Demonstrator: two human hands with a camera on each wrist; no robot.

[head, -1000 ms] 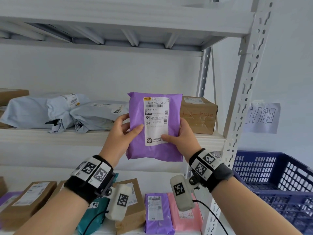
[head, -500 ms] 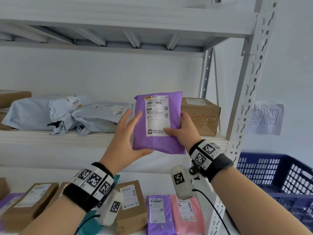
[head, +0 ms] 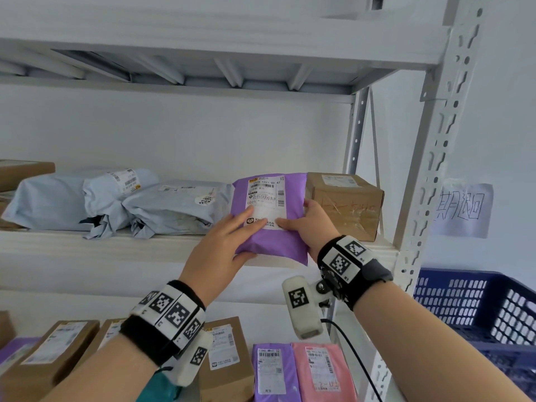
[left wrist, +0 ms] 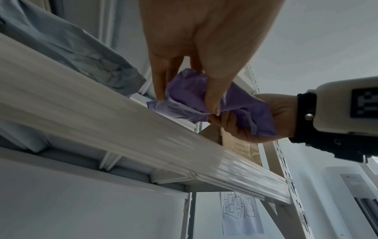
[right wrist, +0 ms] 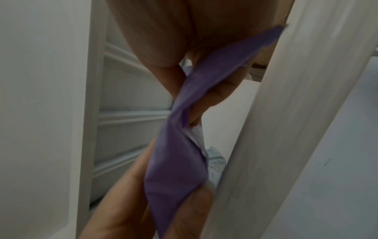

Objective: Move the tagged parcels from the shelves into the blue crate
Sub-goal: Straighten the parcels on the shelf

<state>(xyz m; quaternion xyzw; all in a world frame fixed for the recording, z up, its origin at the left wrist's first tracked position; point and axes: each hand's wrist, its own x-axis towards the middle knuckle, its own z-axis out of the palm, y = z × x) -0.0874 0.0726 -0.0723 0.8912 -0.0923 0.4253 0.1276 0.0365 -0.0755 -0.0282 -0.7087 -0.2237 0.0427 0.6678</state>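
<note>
A purple parcel (head: pixel 275 242) with a white shipping label lies tilted on the front edge of the middle shelf (head: pixel 101 245), between a grey bag (head: pixel 174 207) and a cardboard box (head: pixel 348 204). My left hand (head: pixel 229 242) holds its lower left part, fingers flat across the label and thumb under the edge. My right hand (head: pixel 307 224) grips the right side, thumb on the label. The left wrist view shows the parcel (left wrist: pixel 245 103) pinched from below, and in the right wrist view the parcel (right wrist: pixel 175 169) is seen edge-on. The blue crate (head: pixel 478 309) stands low at the right.
More grey bags (head: pixel 72 198) fill the left of the middle shelf. On the lower shelf lie brown boxes (head: pixel 226 352), a purple parcel (head: pixel 272 372) and a pink parcel (head: pixel 322 369). The rack's perforated post (head: pixel 429 169) stands between shelf and crate. A paper note (head: pixel 464 207) hangs on the wall.
Both hands have carried the purple parcel up and away from me, from upright in the air to leaning back on the shelf edge. My left fingers shifted onto the label.
</note>
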